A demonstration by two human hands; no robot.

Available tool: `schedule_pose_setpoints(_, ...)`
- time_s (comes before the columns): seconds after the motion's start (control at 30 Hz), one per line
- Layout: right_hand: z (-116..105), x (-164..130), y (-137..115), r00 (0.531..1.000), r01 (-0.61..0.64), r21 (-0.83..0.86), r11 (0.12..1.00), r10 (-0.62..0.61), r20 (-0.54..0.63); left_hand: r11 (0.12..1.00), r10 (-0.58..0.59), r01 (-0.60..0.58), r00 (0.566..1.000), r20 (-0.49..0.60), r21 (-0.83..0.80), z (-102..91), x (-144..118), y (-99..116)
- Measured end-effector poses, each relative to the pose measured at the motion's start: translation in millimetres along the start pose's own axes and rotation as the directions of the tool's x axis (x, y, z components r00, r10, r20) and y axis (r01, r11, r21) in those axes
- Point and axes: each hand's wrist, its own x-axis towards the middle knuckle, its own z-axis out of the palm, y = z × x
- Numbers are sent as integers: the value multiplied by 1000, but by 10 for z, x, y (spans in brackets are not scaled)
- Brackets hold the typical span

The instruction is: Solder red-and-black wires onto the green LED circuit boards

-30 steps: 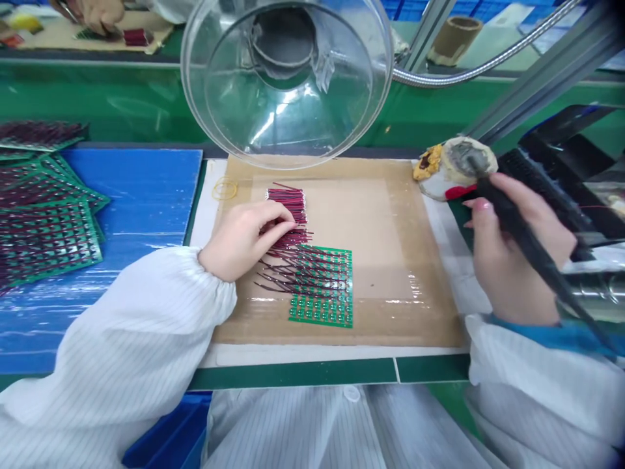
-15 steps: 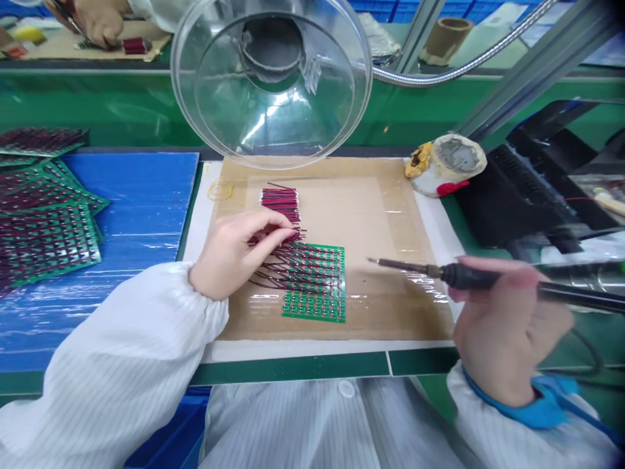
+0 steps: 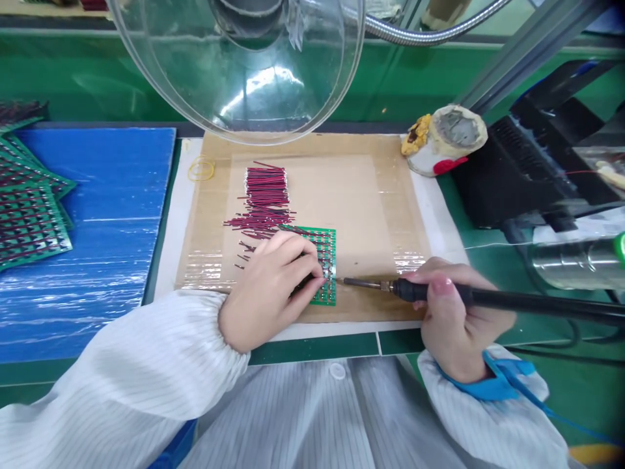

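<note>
- Left hand [image 3: 273, 286] presses flat on the board [image 3: 325, 264] on the bench mat [image 3: 371, 208], steadying it.
- Right hand [image 3: 452, 319] clamps the iron [image 3: 439, 293], its tip at the board's right edge.
- Wires [image 3: 266, 195] lie just behind, within reach.

Clear dome [image 3: 234, 65], yellow rubber band [image 3: 201, 170]

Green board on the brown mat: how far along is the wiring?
Done: red wires already fan from the green board's upper rows. In hand: left hand presses a wire there, right hand brings the soldering iron to its edge. Left: the loose wire bundle behind.
</note>
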Motion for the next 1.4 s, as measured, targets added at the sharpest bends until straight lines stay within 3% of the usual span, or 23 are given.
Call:
schedule_pose_setpoints(0.27, -17, -46, 33, 998, -11, -25, 1000, 12, 60, 998, -24, 23, 1000, 20, 55, 6, 9, 36)
schedule_pose_setpoints(0.43, -25, -35, 41, 993, 80, 4, 997, -80, 92, 994, -36, 33, 999, 22, 105, 10, 26, 59)
schedule_pose_setpoints(0.63, 8, -6, 16, 996, 86, 31, 996, -85, -22, 993, -42, 36, 998, 47, 112, -7, 29, 65)
schedule_pose_setpoints(0.87, 19, -20, 2, 998, 26, -23, 999, -25, 49, 991, -66, 57, 995, 73, 120, -17, 40, 72)
schedule_pose_setpoints(1.07, 4, -17, 34, 993, 104, -1, 995, -104, 64, 981, -101, 81, 989, 112, 175, -46, 83, 125)
schedule_pose_setpoints(1.17, 41, 27, 32, 987, 152, 28, 988, -150, -56, 975, -114, 83, 983, 146, 205, -79, 120, 145)
schedule_pose_setpoints(1.27, 80, 65, 38, 972, 130, 64, 989, -115, -206, 975, -121, 85, 979, 166, 208, -104, 139, 145)
schedule_pose_setpoints(1.4, 14, 38, 34, 955, 97, 54, 994, -77, -287, 980, -135, 109, 979, 155, 167, -65, 113, 157)
